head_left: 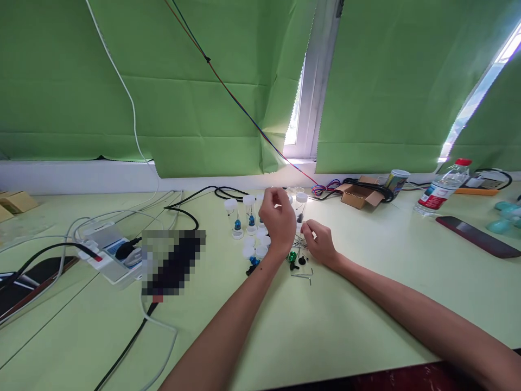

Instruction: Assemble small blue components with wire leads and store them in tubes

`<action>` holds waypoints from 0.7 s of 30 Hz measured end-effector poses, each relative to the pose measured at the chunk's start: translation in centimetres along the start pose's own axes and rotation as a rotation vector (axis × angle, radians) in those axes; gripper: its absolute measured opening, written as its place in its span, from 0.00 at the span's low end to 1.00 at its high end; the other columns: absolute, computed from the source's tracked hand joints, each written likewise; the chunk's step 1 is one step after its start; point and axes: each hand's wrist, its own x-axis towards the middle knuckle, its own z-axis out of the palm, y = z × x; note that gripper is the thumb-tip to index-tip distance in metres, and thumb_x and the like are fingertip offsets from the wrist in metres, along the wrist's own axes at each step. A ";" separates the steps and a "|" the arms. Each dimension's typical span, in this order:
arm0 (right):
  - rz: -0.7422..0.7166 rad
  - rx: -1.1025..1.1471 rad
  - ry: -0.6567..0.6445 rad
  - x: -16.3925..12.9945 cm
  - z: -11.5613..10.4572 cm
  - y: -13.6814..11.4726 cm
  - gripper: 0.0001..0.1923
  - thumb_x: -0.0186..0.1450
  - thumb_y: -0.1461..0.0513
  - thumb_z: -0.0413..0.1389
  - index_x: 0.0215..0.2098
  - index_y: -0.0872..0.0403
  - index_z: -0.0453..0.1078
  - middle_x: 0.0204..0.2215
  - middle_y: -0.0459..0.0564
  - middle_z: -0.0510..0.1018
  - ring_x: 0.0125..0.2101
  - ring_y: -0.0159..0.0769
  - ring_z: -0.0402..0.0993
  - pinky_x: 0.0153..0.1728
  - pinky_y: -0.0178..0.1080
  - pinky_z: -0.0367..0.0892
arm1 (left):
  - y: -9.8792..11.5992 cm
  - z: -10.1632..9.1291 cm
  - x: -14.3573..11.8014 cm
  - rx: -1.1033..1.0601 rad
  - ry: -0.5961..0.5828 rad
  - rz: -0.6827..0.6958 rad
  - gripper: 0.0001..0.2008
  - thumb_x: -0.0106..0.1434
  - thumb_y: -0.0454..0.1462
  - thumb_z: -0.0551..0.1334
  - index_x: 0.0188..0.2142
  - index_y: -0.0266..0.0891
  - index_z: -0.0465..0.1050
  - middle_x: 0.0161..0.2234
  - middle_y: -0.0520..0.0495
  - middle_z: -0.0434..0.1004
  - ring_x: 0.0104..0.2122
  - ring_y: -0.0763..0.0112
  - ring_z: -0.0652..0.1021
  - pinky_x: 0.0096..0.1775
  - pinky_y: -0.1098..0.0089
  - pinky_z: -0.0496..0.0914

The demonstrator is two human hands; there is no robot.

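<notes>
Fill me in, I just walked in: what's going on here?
A person works bare-handed at a pale green table. The left hand is raised, fingers curled, in front of upright clear cylindrical white-topped tubes. The right hand, also curled, is lower down. Whether either holds anything can't be told. A small shiny green part and a thin L-shaped metal rod lie nearer the person than the tubes.

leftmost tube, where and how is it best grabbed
I'd grip the leftmost tube by its clear wall just below the white cap, coming from the left. It stands cap up, so the wall can be pinched across; the next tube stands close on its right, making left the outer side.
</notes>
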 end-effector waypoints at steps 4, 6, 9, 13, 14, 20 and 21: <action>-0.016 0.001 -0.036 0.0 -0.1 0.1 0.18 0.70 0.60 0.43 0.22 0.51 0.57 0.19 0.44 0.63 0.21 0.33 0.59 0.25 0.38 0.56 | -2.3 -1.4 -0.2 0.204 -0.236 0.274 0.17 0.68 0.40 0.53 0.22 0.40 0.59 0.19 0.54 0.60 0.21 0.75 0.61 0.26 0.71 0.58; -0.019 -0.004 -0.050 -0.1 0.0 0.2 0.18 0.71 0.59 0.43 0.22 0.51 0.57 0.19 0.44 0.64 0.21 0.33 0.59 0.26 0.38 0.56 | -3.5 -3.2 0.0 0.300 -0.366 0.408 0.19 0.68 0.40 0.52 0.20 0.40 0.56 0.17 0.55 0.56 0.19 0.75 0.58 0.25 0.70 0.55; -0.035 -0.014 -0.060 -0.2 0.2 0.3 0.17 0.71 0.60 0.43 0.23 0.51 0.57 0.20 0.45 0.63 0.22 0.33 0.59 0.27 0.38 0.57 | -4.8 -6.4 0.4 0.391 -0.525 0.499 0.19 0.68 0.39 0.53 0.19 0.40 0.56 0.17 0.55 0.55 0.18 0.75 0.58 0.24 0.70 0.53; -0.032 -0.012 -0.067 -0.3 0.4 0.2 0.15 0.70 0.60 0.45 0.25 0.51 0.60 0.21 0.44 0.64 0.23 0.33 0.59 0.27 0.37 0.57 | -5.8 -9.8 0.7 0.495 -0.711 0.548 0.18 0.68 0.38 0.53 0.20 0.40 0.60 0.17 0.55 0.58 0.18 0.76 0.60 0.24 0.71 0.54; -0.024 -0.013 -0.066 -0.3 0.4 0.2 0.14 0.70 0.60 0.45 0.27 0.52 0.61 0.21 0.44 0.64 0.23 0.32 0.59 0.26 0.37 0.57 | -5.9 -10.4 0.7 0.511 -0.734 0.556 0.18 0.68 0.38 0.53 0.20 0.40 0.61 0.17 0.55 0.59 0.19 0.75 0.62 0.24 0.71 0.54; 0.003 -0.034 -0.062 -0.2 0.7 0.4 0.11 0.70 0.59 0.46 0.31 0.52 0.65 0.22 0.44 0.67 0.22 0.32 0.59 0.26 0.37 0.58 | -6.5 -11.6 0.8 0.618 -0.870 0.520 0.14 0.66 0.37 0.54 0.25 0.39 0.69 0.22 0.52 0.69 0.23 0.73 0.69 0.27 0.72 0.59; 0.003 -0.042 -0.065 -0.2 0.8 0.5 0.11 0.69 0.60 0.47 0.31 0.53 0.65 0.22 0.44 0.67 0.22 0.32 0.59 0.26 0.37 0.58 | -6.4 -11.7 0.7 0.635 -0.897 0.520 0.12 0.66 0.37 0.55 0.26 0.39 0.70 0.24 0.51 0.70 0.24 0.73 0.70 0.27 0.72 0.59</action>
